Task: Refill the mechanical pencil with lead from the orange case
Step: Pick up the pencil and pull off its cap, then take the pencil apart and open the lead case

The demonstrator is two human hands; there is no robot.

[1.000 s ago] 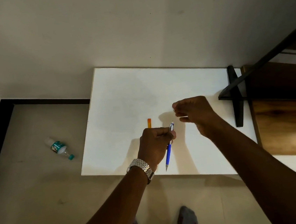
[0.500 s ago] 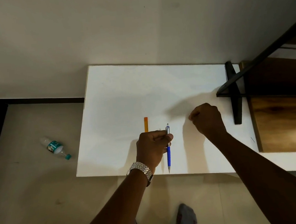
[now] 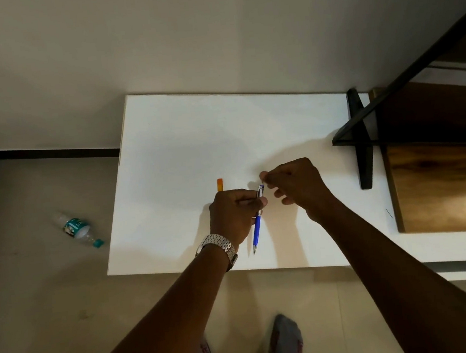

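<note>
My left hand, with a metal watch on its wrist, is shut on the blue mechanical pencil. It holds the pencil above the white table with the tip pointing toward me. My right hand has thumb and forefinger pinched together right at the pencil's far end, the other fingers loosely spread. Anything in that pinch is too small to see. The orange case lies flat on the table just beyond my left hand, partly hidden by the knuckles.
A black metal shelf frame and a dark wooden board stand at the table's right. A thin dark sliver lies beside the board. A plastic bottle lies on the floor at left. My socked feet are below the table's edge.
My right hand went out to the right and down to the table as a fist, then came back to the pencil's far end in a pinch. My left hand kept the pencil.
</note>
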